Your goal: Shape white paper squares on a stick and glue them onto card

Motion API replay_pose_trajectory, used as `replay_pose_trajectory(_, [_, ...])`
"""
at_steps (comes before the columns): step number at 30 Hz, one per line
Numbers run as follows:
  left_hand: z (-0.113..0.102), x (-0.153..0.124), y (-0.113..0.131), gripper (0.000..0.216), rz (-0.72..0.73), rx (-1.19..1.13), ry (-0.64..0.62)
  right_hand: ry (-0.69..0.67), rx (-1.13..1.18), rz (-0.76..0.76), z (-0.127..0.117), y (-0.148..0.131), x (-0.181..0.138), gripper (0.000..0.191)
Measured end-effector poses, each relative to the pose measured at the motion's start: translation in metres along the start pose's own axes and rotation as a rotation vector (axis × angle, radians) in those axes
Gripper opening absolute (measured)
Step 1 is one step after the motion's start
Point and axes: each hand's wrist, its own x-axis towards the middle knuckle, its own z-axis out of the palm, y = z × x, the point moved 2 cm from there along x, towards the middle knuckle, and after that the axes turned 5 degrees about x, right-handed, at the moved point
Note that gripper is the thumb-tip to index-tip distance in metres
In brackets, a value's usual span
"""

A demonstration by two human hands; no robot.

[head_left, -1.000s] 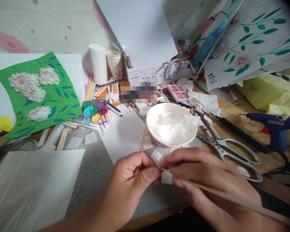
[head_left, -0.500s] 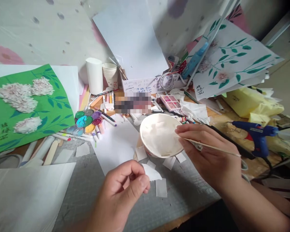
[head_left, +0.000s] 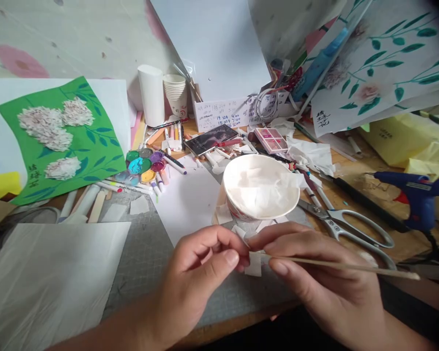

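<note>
Right hand (head_left: 325,273) in the head view, lower right of the frame: fingers closed on a thin stick (head_left: 336,264), its free end poking out past the scissors (head_left: 332,229). Left hand (head_left: 201,273), lower centre: thumb and forefinger bent close together, fingertips right up by the other hand's, and whether anything is pinched there, I cannot tell. A small paper square (head_left: 255,267) shows just below that meeting point, over the grey mat (head_left: 131,263). Above, at centre, sits the white bowl (head_left: 241,168) on the worktop (head_left: 347,170), loaded with paper pieces (head_left: 259,195). The danger? A careless knuckle could tip that bowl, as it sits close beyond the fingers. A loose grip might let the stick roll, a wide swing could catch the scissors, and any draught could scatter those light pieces.
</note>
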Motion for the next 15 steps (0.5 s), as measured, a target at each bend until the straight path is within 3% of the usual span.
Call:
replay_pose_trajectory(4, [-0.0001, 0.0003, 0.0024, 0.013, 0.010, 0.167, 0.030, 0.029, 0.096, 0.052, -0.0001, 0.0031, -0.0045, 0.019])
replay_pose_trajectory(8, [0.0000, 0.0025, 0.0016, 0.013, 0.036, 0.163, 0.107, 0.024, 0.142, 0.074, -0.0002, 0.0049, -0.0087, 0.017])
replay_pose_trajectory(10, [0.0007, 0.0037, 0.0020, 0.024, 0.020, 0.180, 0.096, 0.032, 0.146, 0.094, -0.0008, 0.0056, -0.0097, 0.017])
replay_pose_trajectory(14, [0.0012, 0.0044, 0.0040, 0.004, -0.041, 0.231, 0.043, 0.040, 0.130, 0.094, -0.0041, 0.0050, -0.0090, 0.019])
replay_pose_trajectory(15, [0.0009, 0.0044, 0.0038, 0.008, -0.054, 0.209, 0.043, 0.040, 0.110, 0.078, -0.0053, 0.0046, -0.0085, 0.019])
